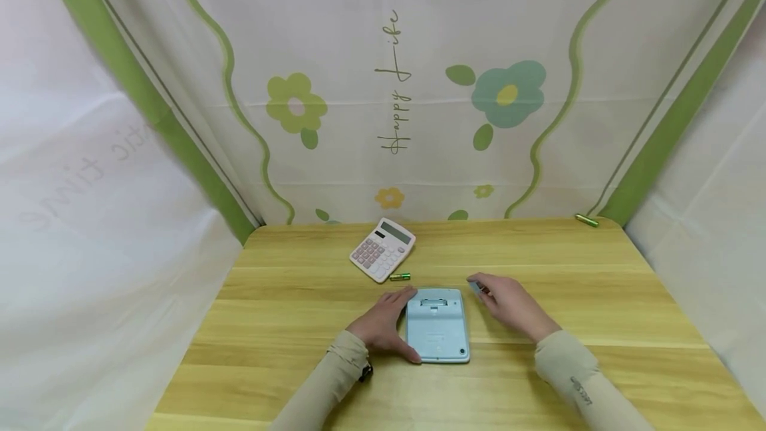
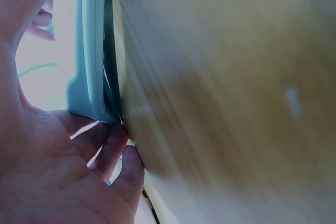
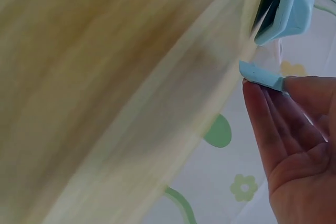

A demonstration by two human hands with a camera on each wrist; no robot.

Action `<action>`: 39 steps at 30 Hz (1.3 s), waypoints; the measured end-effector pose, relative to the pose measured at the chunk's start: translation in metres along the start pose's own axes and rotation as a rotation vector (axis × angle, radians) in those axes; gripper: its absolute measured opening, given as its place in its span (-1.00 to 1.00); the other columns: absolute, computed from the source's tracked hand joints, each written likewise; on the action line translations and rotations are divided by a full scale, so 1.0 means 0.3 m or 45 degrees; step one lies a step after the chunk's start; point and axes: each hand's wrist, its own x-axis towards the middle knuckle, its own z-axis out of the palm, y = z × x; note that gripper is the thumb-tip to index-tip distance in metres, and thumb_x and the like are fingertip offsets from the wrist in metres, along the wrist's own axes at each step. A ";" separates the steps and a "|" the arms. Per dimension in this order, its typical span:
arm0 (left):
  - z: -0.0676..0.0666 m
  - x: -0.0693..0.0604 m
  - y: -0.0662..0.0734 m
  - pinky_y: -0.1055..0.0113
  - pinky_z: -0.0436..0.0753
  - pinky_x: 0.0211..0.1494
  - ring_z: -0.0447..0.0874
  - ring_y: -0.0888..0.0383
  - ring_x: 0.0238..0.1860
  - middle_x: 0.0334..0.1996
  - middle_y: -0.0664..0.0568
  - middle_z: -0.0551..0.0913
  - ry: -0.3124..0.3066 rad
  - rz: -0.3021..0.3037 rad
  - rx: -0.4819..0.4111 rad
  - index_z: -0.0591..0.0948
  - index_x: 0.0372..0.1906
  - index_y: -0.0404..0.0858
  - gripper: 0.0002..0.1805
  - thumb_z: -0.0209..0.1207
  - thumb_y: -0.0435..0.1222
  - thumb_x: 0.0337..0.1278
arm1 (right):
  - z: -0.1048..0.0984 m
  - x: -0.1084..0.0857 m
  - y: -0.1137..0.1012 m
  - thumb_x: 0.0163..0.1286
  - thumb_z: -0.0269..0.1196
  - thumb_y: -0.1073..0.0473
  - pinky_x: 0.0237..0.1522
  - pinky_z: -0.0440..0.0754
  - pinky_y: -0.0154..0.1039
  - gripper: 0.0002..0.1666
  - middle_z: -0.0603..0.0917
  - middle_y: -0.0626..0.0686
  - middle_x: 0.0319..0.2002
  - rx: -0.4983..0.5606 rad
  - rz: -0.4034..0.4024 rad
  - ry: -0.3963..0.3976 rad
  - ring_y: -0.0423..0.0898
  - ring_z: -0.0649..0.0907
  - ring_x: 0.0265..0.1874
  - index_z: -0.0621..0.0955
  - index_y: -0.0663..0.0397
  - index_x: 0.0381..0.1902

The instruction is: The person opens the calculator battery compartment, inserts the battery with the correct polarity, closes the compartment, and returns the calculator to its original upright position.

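Observation:
A light blue calculator (image 1: 435, 331) lies face down on the table, its small battery compartment (image 1: 433, 302) uncovered near the top edge. Whether a battery sits inside is too small to tell. My left hand (image 1: 383, 324) grips the calculator by its left side, fingers at the upper corner and thumb at the lower edge. Just right of it, my right hand (image 1: 509, 302) pinches a small light blue battery cover (image 3: 262, 76) between thumb and fingers, apart from the calculator. Past the calculator's top edge lies a green battery (image 1: 399, 277).
A pink and white calculator (image 1: 383, 250) lies face up toward the back of the wooden table (image 1: 287, 351). Another green battery (image 1: 586, 220) is at the far right corner. Flowered white curtains (image 1: 419, 171) enclose the back and sides.

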 end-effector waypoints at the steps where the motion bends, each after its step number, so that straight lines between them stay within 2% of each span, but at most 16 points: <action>1: -0.001 -0.001 0.000 0.01 0.29 0.61 0.07 0.02 0.64 0.68 0.12 0.05 -0.001 0.000 0.001 0.05 0.69 0.03 0.48 0.62 0.30 -0.42 | 0.001 0.000 0.004 0.44 0.27 0.38 -0.02 0.75 0.06 -0.61 0.77 0.16 0.01 0.012 0.014 -0.015 0.06 0.75 -0.07 0.64 0.16 0.21; 6: -0.004 -0.007 0.004 0.01 0.29 0.61 0.07 0.01 0.64 0.68 0.11 0.05 -0.004 0.007 0.018 0.05 0.69 0.02 0.48 0.61 0.31 -0.41 | 0.004 0.002 0.022 0.45 0.27 0.37 -0.15 0.72 -0.09 -0.63 0.77 0.11 -0.09 0.037 0.041 -0.072 -0.09 0.70 -0.19 0.64 0.20 0.19; 14: -0.009 -0.005 0.010 0.02 0.27 0.62 0.07 0.03 0.64 0.68 0.13 0.05 -0.003 -0.005 0.018 0.06 0.68 0.01 0.48 0.61 0.31 -0.42 | 0.007 0.008 0.037 0.46 0.25 0.35 -0.13 0.70 -0.11 -0.63 0.76 0.14 0.02 0.094 0.125 -0.103 -0.10 0.68 -0.16 0.66 0.20 0.20; 21: -0.013 -0.009 0.014 0.01 0.27 0.62 0.07 0.01 0.64 0.68 0.12 0.06 0.000 -0.003 0.012 0.06 0.69 -0.01 0.49 0.61 0.31 -0.42 | 0.006 0.013 0.041 0.45 0.25 0.33 -0.32 0.61 -0.27 -0.60 0.75 0.17 0.01 0.121 0.188 -0.119 -0.17 0.63 -0.30 0.66 0.23 0.21; 23: -0.013 -0.011 0.014 0.01 0.27 0.62 0.07 0.02 0.64 0.68 0.12 0.05 -0.006 -0.006 0.008 0.05 0.69 -0.01 0.49 0.61 0.31 -0.41 | 0.005 0.013 0.040 0.43 0.26 0.33 -0.33 0.62 -0.26 -0.60 0.74 0.19 0.04 0.135 0.198 -0.115 -0.16 0.64 -0.31 0.66 0.24 0.21; 26: -0.013 -0.014 0.013 0.01 0.28 0.62 0.08 0.02 0.64 0.68 0.12 0.06 -0.005 -0.010 0.000 0.05 0.69 0.00 0.48 0.61 0.31 -0.41 | 0.006 0.013 0.041 0.41 0.29 0.34 -0.24 0.69 -0.17 -0.60 0.74 0.22 0.05 0.131 0.190 -0.103 -0.12 0.68 -0.26 0.67 0.26 0.19; 29: -0.015 -0.016 0.015 0.02 0.29 0.61 0.08 0.03 0.63 0.68 0.13 0.05 -0.005 -0.016 -0.003 0.06 0.69 0.00 0.48 0.62 0.30 -0.41 | 0.008 0.012 0.044 0.40 0.32 0.34 -0.17 0.70 -0.12 -0.64 0.73 0.18 -0.02 0.111 0.198 -0.093 -0.10 0.66 -0.23 0.69 0.26 0.14; 34: -0.015 -0.015 0.019 0.03 0.30 0.61 0.09 0.04 0.63 0.68 0.14 0.07 0.002 -0.008 0.001 0.07 0.68 -0.01 0.48 0.63 0.29 -0.42 | 0.007 0.009 0.048 0.38 0.35 0.34 -0.23 0.64 -0.17 -0.77 0.68 0.06 -0.22 0.086 0.221 -0.084 -0.12 0.58 -0.31 0.75 0.25 -0.02; 39: -0.014 -0.014 0.017 0.03 0.28 0.62 0.08 0.03 0.63 0.68 0.14 0.06 0.003 0.000 0.009 0.06 0.68 -0.02 0.48 0.62 0.30 -0.41 | 0.006 0.008 0.050 0.37 0.37 0.35 -0.26 0.62 -0.20 -0.81 0.67 0.03 -0.28 0.086 0.218 -0.092 -0.13 0.58 -0.34 0.77 0.24 -0.08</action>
